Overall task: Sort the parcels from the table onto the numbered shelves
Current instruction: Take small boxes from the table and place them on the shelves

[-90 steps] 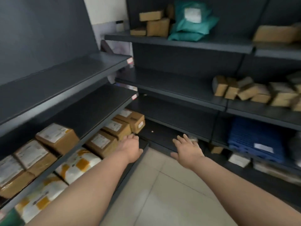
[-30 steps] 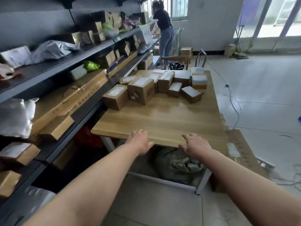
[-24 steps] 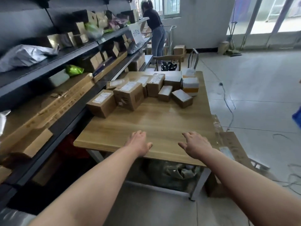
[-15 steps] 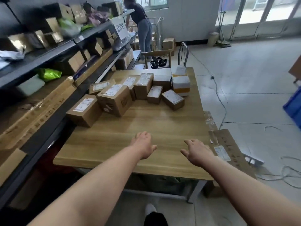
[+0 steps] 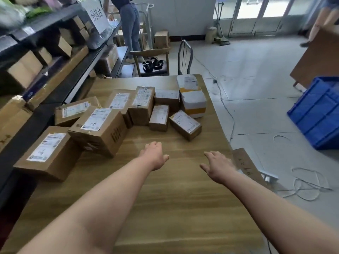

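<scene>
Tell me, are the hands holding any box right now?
No. The left hand and right hand hover empty over the table, short of the parcels.

1. The left hand [image 5: 154,155] and right hand [image 5: 217,165] reach out over the light wooden table [image 5: 174,208], fingers loose, holding nothing.
2. Brown cardboard parcels [image 5: 100,131] with white labels cluster on the table's far left part, beyond both hands.
3. Dark metal shelves [image 5: 80,76] holding boxes run along the left.
4. A blue plastic crate [image 5: 319,110] sits on the floor at right.
</scene>
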The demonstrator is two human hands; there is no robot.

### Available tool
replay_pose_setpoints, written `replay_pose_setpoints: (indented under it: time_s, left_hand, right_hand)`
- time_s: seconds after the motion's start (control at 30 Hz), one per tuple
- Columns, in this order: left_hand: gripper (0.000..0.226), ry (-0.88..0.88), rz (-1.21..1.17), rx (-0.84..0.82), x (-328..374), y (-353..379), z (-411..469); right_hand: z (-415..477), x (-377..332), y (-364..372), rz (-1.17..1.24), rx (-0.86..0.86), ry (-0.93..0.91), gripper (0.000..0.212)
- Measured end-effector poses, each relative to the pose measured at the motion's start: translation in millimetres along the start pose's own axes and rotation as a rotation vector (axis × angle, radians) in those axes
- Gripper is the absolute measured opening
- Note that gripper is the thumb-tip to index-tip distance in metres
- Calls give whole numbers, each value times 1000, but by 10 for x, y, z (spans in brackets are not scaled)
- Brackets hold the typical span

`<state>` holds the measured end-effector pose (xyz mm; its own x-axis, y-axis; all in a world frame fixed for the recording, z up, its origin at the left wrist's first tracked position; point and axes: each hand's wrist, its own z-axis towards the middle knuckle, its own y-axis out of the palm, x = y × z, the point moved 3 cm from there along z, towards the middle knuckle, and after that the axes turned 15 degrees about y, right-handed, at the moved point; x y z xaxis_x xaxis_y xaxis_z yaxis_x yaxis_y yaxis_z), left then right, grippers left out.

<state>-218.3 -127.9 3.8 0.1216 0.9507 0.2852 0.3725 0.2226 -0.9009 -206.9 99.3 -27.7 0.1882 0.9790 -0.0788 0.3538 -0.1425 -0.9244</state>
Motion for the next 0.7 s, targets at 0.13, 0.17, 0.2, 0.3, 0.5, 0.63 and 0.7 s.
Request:
replay_pose_setpoints:
  time_s: [0.13, 0.17, 0.2, 0.3, 0.5, 0.63, 0.7]
  left_hand:
    - [67, -1, -29, -12, -209, -77, 304]
    - [66, 2, -39, -13, -240, -87, 368]
    - [66, 4, -49, -12, -265, -97, 428]
    - [64, -2, -78, -7, -341, -121, 577]
    - [66, -47, -118, 3, -486, -121, 775]
    - [66, -102, -138, 20, -557, -117, 888]
    - [65, -125, -130, 51, -558, -112, 953]
  right_hand:
    - [265, -168, -35, -16, -9, 27, 64]
    - [343, -211, -56, -21, -7, 27, 63]
    - [424, -260, -82, -29, -4, 24, 62]
    - [665, -438, -132, -32, 3, 4, 63]
    - [1143, -723, -160, -2, 81, -54, 69]
    - [1561, -845, -203, -31, 128, -74, 77]
    - [1744, -870, -183, -49, 135, -80, 80]
